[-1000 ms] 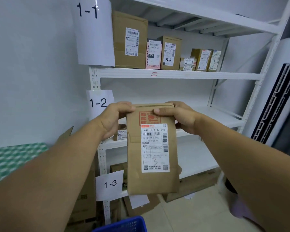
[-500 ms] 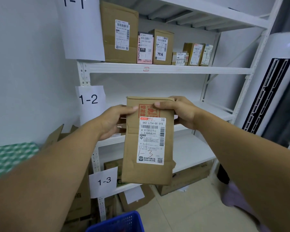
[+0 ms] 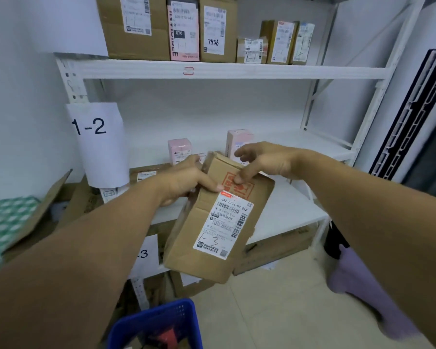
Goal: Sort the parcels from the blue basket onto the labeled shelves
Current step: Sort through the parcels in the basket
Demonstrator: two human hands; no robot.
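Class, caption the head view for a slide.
Left hand grips a tilted brown parcel marked 1-3, right hand touching its front, blue basket below.

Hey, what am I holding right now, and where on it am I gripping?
A brown parcel. The left hand grips its upper left edge, thumb on the front; the right hand only touches the top front with its thumb, fingers spread.

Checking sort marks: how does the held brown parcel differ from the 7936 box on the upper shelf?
The held parcel is tilted, gripped by the left hand; the 7936 box stands upright on the upper shelf. The held parcel is hand-marked 1-3; the 7936 box, 7936. Both are brown cardboard with white labels.
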